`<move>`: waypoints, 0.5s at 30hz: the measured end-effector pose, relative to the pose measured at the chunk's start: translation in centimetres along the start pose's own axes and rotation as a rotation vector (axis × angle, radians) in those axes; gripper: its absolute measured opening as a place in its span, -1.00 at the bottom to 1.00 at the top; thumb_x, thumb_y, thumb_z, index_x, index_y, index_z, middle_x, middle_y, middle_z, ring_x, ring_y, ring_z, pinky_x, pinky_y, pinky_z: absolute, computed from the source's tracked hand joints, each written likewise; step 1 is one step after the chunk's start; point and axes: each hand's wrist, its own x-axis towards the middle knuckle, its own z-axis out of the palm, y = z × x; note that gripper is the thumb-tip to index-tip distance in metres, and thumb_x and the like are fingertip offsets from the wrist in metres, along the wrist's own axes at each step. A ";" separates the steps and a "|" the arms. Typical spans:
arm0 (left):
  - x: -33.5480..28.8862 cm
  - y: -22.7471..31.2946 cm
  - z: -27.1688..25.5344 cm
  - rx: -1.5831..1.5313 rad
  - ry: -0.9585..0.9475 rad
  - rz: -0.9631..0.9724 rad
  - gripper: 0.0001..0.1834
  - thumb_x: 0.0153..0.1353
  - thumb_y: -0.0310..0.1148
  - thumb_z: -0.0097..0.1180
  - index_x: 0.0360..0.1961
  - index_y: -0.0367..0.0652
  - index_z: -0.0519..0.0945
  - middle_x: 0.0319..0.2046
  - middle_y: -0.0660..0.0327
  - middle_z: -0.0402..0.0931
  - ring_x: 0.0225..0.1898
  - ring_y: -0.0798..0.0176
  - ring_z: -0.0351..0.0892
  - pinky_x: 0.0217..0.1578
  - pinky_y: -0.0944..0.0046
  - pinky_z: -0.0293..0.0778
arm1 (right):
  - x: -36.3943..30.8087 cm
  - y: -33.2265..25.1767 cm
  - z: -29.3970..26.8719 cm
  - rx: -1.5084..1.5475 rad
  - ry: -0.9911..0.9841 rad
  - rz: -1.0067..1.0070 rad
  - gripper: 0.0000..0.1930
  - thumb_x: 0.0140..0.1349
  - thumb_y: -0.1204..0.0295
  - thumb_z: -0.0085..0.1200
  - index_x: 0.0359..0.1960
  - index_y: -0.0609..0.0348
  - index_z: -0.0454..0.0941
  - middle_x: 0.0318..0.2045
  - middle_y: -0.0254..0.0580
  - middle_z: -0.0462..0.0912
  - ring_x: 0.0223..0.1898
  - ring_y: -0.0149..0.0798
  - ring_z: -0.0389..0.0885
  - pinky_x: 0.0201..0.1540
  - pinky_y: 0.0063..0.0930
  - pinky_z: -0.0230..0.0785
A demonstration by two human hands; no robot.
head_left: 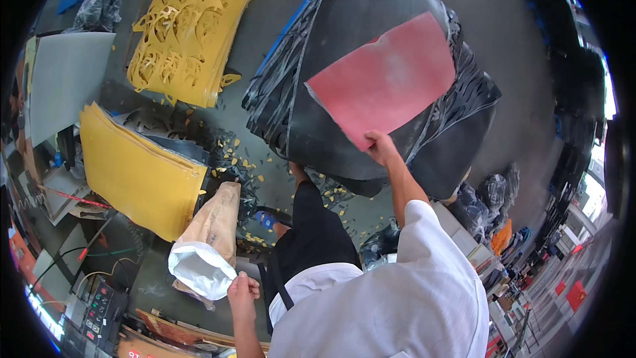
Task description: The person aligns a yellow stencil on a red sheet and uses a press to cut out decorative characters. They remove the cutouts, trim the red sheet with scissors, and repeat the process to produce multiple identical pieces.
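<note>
Your right hand (380,148) grips the red sheet (391,79) over black sheets (351,6), while your left hand (244,288) curls its fingers at the near-left paper bag (215,215), hold unclear.

we see a flat rectangular red sheet (391,79) paling to a whitish smudge mid-surface, and a broad smooth black sheet (344,0). the tall brown paper sack (222,215) shows a white lining (199,268). one flat yellow sheet stack (218,36) is patterned with rows of rounded cut-outs; another rectangular yellow stack (142,166) is plain. small yellow and dark scraps (228,156) speckle the grey floor (503,26). we note a white short-sleeved shirt (384,308) and black legwear (315,225).
</note>
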 end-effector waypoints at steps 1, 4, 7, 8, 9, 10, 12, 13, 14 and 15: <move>-0.1 -0.3 0.2 -0.022 0.001 0.002 -0.58 0.56 -0.12 0.05 -0.43 -0.16 0.53 -0.51 0.25 0.55 -0.56 0.44 0.44 -0.54 0.41 0.38 | -2.0 0.1 2.0 -0.025 -0.109 0.047 -0.78 0.23 0.52 0.25 -0.09 0.19 0.58 -0.17 -0.23 0.67 -0.21 -0.21 0.70 -0.06 -0.10 0.69; -0.2 -1.0 1.1 -0.120 -0.050 0.053 -0.59 0.56 -0.11 0.07 -0.41 -0.16 0.54 -0.50 0.25 0.56 -0.55 0.44 0.46 -0.53 0.41 0.40 | -11.4 2.1 8.2 -0.231 -0.367 0.039 -0.67 0.23 0.54 0.26 0.04 0.25 0.56 -0.18 -0.18 0.69 -0.24 -0.19 0.75 -0.19 -0.22 0.72; -0.2 -1.1 1.5 -0.345 -0.183 0.022 -0.48 0.54 0.04 0.10 0.12 -0.26 0.54 -0.19 0.10 0.70 -0.31 0.26 0.72 -0.32 0.31 0.63 | -22.8 5.3 12.6 -0.634 -0.610 0.006 -0.61 0.20 0.53 0.27 0.08 0.28 0.55 -0.22 -0.18 0.68 -0.34 -0.24 0.73 -0.33 -0.27 0.68; -0.3 -1.1 1.1 -0.453 -0.243 0.000 -0.23 0.53 0.19 0.01 0.42 -0.29 0.34 0.15 -0.08 0.60 -0.04 0.02 0.73 -0.10 0.09 0.70 | -26.6 6.0 13.0 -0.549 -0.835 0.073 -0.56 0.11 0.55 0.32 0.06 0.32 0.56 -0.21 -0.21 0.67 -0.37 -0.30 0.70 -0.37 -0.32 0.62; -0.4 -1.2 0.4 -0.619 -0.264 0.025 -0.08 0.47 0.32 -0.04 0.49 -0.28 0.23 0.28 -0.11 0.47 0.11 -0.09 0.64 0.01 -0.05 0.64 | -29.0 7.6 14.8 -0.883 -0.835 0.032 -0.47 0.01 0.54 0.39 0.09 0.32 0.58 -0.22 -0.24 0.67 -0.36 -0.34 0.67 -0.37 -0.36 0.59; -0.5 -1.3 -0.6 -0.772 -0.288 0.049 0.08 0.40 0.46 -0.09 0.56 -0.27 0.12 0.41 -0.14 0.33 0.25 -0.20 0.54 0.11 -0.18 0.59 | -31.4 8.2 15.1 -0.988 -0.986 0.027 -0.39 -0.04 0.52 0.43 0.15 0.29 0.57 -0.22 -0.27 0.68 -0.31 -0.33 0.67 -0.34 -0.37 0.58; -1.1 -2.1 -4.2 -1.033 -0.221 0.047 0.31 0.22 0.69 -0.20 0.61 -0.24 0.01 0.53 -0.11 0.15 0.42 -0.29 0.31 0.25 -0.36 0.43 | -34.9 9.5 15.7 -1.208 -1.083 0.301 -0.39 0.10 0.44 0.45 0.24 0.20 0.56 -0.08 -0.28 0.70 -0.10 -0.36 0.68 -0.10 -0.35 0.61; -1.9 -3.0 -6.2 -1.055 -0.246 0.118 0.39 0.09 0.78 -0.22 0.61 -0.21 0.07 0.53 -0.08 0.18 0.49 -0.24 0.22 0.32 -0.37 0.34 | -36.6 10.5 15.7 -1.188 -1.142 0.161 -0.40 0.25 0.31 0.40 0.31 0.20 0.54 0.00 -0.27 0.72 -0.02 -0.37 0.67 0.03 -0.36 0.58; -2.7 -4.3 -8.0 -1.137 -0.381 0.271 0.35 0.11 0.77 -0.24 0.58 -0.19 0.17 0.51 -0.07 0.24 0.49 -0.19 0.26 0.37 -0.33 0.31 | -37.6 10.7 15.8 -1.197 -1.131 0.317 -0.45 0.34 0.19 0.32 0.29 0.16 0.58 -0.02 -0.27 0.74 -0.01 -0.35 0.68 0.07 -0.39 0.55; -3.5 -5.9 -9.7 -1.072 -0.412 0.334 0.35 0.10 0.78 -0.24 0.57 -0.19 0.21 0.49 -0.07 0.28 0.49 -0.17 0.28 0.39 -0.31 0.29 | -38.3 10.8 16.3 -1.347 -1.151 0.319 -0.47 0.37 0.10 0.26 0.24 0.18 0.63 -0.03 -0.19 0.76 0.03 -0.30 0.67 0.14 -0.37 0.51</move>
